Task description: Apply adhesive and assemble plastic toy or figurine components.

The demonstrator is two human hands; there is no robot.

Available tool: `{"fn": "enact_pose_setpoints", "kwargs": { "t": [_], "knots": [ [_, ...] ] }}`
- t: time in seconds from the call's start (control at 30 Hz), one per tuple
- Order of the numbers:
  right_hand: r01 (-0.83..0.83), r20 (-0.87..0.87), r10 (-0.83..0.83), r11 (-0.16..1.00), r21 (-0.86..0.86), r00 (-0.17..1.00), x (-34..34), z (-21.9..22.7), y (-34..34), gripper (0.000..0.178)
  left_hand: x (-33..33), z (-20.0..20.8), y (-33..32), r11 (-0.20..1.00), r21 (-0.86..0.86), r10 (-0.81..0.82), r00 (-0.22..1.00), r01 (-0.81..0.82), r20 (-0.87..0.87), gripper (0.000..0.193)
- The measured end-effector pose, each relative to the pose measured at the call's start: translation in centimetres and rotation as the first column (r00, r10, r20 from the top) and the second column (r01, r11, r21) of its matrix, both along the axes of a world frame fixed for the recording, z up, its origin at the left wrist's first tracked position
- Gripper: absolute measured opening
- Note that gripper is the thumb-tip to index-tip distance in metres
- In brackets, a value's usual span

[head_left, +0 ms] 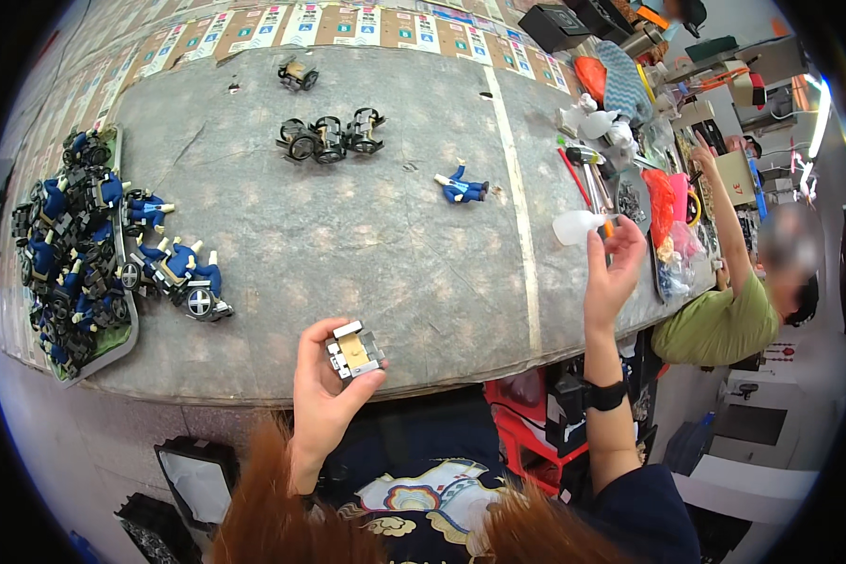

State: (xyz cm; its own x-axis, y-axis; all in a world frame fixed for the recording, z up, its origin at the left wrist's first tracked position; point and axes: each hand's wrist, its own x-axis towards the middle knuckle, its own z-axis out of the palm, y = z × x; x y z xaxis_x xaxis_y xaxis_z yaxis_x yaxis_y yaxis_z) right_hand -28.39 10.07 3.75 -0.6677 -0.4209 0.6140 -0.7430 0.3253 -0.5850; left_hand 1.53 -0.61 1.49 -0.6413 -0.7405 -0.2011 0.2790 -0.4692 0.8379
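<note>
My left hand [327, 383] holds a small boxy toy part [354, 352] near the table's front edge. That part has white and grey sides, with a tan face inside. Farther right, my right hand [618, 268] is raised with its thumb and fingers apart, at the nozzle end of a white squeeze bottle [573, 227]. Whether the fingertips touch the bottle I cannot tell. A toy figure in blue [462, 185] lies alone beyond my hands. Black wheeled toy pieces [329, 139] sit together at the far middle, and another wheeled piece [297, 74] lies behind them.
At the left, a tray [130, 329] is heaped with blue figures and black wheeled parts; several figures [174, 263] lie beside it. Tools, bags and a red pouch [661, 207] crowd the right side. Another person in a green shirt [719, 324] works there with an arm extended.
</note>
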Motion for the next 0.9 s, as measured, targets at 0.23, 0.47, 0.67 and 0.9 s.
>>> {"fn": "enact_pose_setpoints", "kwargs": {
  "t": [0.23, 0.47, 0.67, 0.9],
  "knots": [
    [-0.579, 0.280, 0.509, 0.671, 0.464, 0.814, 5.2, 2.8, -12.6, 0.021, -0.4, 0.3, -0.1, 0.999, 0.046, -0.010, 1.000, 0.011, -0.019, 0.051],
    [-0.268, 0.019, 0.510, 0.421, 0.867, 0.860, 3.3, -0.7, -14.3, 0.026, 1.4, 0.4, -0.3, 0.998, 0.046, 0.032, 0.999, -0.031, -0.032, 0.051],
    [-0.624, 0.571, 0.336, 0.650, 0.435, 0.749, 4.0, 1.6, -9.7, 0.020, 1.6, -0.2, -0.9, 0.996, 0.068, -0.053, 0.997, 0.057, -0.053, 0.048],
    [-0.641, 0.976, 0.219, 0.752, -0.152, 0.024, 9.5, 3.5, -5.4, 0.018, 0.2, -0.2, -0.8, 0.983, -0.134, -0.117, 0.992, 0.123, 0.052, 0.061]
  ]
}}
